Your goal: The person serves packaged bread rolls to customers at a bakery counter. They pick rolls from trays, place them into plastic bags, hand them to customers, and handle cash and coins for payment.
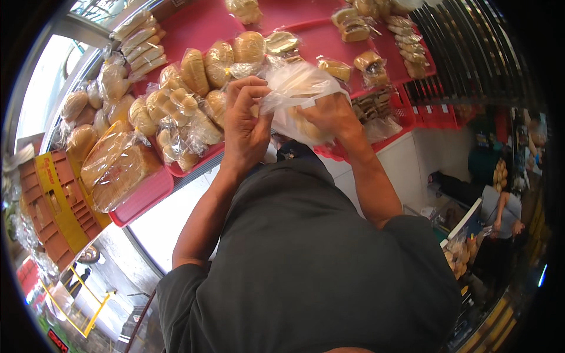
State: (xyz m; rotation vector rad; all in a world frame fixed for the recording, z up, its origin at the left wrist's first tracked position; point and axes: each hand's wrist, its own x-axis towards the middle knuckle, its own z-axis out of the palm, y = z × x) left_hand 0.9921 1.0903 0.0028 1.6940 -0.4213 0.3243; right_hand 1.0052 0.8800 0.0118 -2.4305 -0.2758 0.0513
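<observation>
A thin, translucent white plastic bag [303, 82] hangs in front of my chest with pale bread rolls showing dimly through it. At the bag's left edge, my left hand [244, 120] pinches the plastic between thumb and curled fingers. My right hand [338, 115] grips the bag's right side, its fingers bent and partly covered by the plastic. Just beyond the bag lie wrapped loaves [249, 47] on a red tray [318, 35]. Left of my left hand sit clear bags of rolls [179, 109].
A large wrapped sliced loaf [120, 167] rests at the left beside a brown-and-yellow crate [62, 206]. A red basket [400, 115] with packed breads stands to the right. Further right, another person [500, 212] is near more bread. Dark slats [471, 53] line the far right.
</observation>
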